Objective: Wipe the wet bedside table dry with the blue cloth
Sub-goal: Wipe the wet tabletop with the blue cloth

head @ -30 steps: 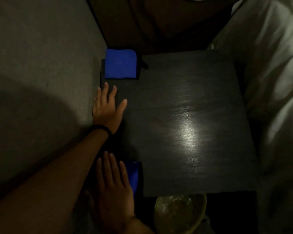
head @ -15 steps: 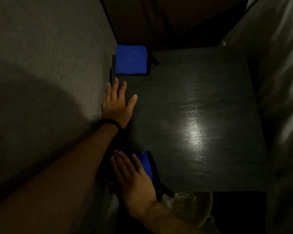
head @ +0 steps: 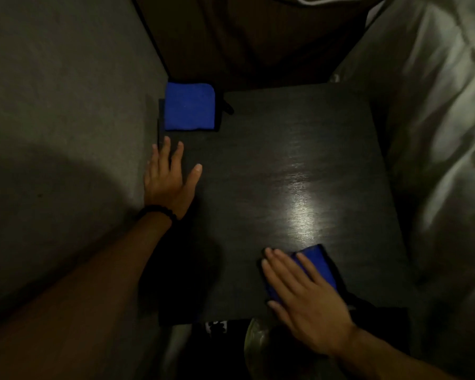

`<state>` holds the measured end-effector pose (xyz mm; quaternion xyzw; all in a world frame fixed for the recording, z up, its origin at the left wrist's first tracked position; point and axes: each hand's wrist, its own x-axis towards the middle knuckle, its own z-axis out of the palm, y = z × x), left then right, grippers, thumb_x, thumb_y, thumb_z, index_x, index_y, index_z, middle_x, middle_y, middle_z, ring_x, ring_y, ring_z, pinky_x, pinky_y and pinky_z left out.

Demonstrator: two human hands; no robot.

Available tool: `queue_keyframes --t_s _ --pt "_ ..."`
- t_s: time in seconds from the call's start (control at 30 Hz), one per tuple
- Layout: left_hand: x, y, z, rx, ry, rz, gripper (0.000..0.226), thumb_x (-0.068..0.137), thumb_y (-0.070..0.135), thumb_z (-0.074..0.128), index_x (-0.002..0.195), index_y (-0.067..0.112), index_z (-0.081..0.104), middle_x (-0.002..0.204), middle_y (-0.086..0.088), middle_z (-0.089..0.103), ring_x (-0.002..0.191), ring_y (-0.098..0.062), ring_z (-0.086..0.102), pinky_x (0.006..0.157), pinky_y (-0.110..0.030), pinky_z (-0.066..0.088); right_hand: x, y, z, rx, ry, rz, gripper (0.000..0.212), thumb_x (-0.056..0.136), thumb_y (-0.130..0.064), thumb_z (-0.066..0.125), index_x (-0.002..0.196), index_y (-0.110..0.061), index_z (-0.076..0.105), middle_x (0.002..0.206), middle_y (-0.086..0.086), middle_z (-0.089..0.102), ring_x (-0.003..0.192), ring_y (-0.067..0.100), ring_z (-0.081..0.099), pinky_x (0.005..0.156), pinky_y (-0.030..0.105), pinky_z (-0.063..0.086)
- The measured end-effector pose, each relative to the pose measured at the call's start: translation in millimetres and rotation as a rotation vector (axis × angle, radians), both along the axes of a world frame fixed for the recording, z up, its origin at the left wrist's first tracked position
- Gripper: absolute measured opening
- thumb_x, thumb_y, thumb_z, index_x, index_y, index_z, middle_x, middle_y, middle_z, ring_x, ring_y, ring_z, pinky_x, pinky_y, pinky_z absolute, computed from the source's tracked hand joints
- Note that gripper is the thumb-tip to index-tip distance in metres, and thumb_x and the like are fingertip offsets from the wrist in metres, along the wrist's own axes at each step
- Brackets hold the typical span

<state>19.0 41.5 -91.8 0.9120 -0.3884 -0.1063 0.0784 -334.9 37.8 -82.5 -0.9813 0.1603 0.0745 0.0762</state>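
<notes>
The dark bedside table point(head: 285, 149) fills the middle of the view, with a shiny patch of light right of its centre. My right hand point(head: 305, 297) lies flat on a blue cloth point(head: 320, 263) near the table's front edge, right of centre; most of that cloth is hidden under the palm. My left hand point(head: 167, 179) rests flat with fingers spread along the table's left edge and holds nothing. A second folded blue cloth point(head: 188, 106) lies at the far left corner, just beyond my left fingertips.
A grey wall point(head: 66, 133) runs along the table's left side. White bedding point(head: 436, 133) rises along the right side. A brown headboard or panel point(head: 244, 37) stands behind. A pale round bowl-like thing point(head: 254, 341) shows below the table's front edge.
My right hand has slid the blue cloth to the right along the table's front edge, from the front left corner to right of centre. My left hand stays at the left edge.
</notes>
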Motion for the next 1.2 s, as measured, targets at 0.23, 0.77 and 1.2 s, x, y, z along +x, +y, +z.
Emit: queue_keyframes --t_s 0.23,0.77,1.2 --pt "2 0 -3 -0.015 -0.008 -0.002 0.079 0.083 0.070 0.015 0.149 0.026 0.016 0.159 -0.002 0.005 0.145 -0.025 0.002 0.115 -0.049 0.011 -93 -73 2 -0.098 0.048 -0.043 0.069 0.106 -0.049 0.023 0.162 -0.010 0.010 0.169 0.012 0.017 0.155 0.026 0.016 0.121 0.050 0.020" --pt "-1 0 2 -0.030 -0.009 -0.015 0.078 0.085 0.065 0.016 0.149 0.021 0.019 0.159 -0.006 0.007 0.145 -0.027 0.003 0.115 -0.050 0.010 -96 -131 0 -0.057 0.006 -0.037 0.066 0.107 -0.045 0.022 0.162 -0.011 0.010 0.170 0.010 0.012 0.156 0.026 0.014 0.124 0.048 0.015" --pt "-3 1 5 -0.081 -0.025 -0.034 0.075 0.087 0.061 0.022 0.147 0.016 0.026 0.157 -0.009 0.014 0.143 -0.032 0.009 0.114 -0.052 0.015 -16 -221 3 -0.010 0.008 -0.096 0.068 0.107 -0.050 0.013 0.161 -0.010 0.010 0.170 0.009 0.006 0.157 0.021 0.000 0.126 0.047 0.010"
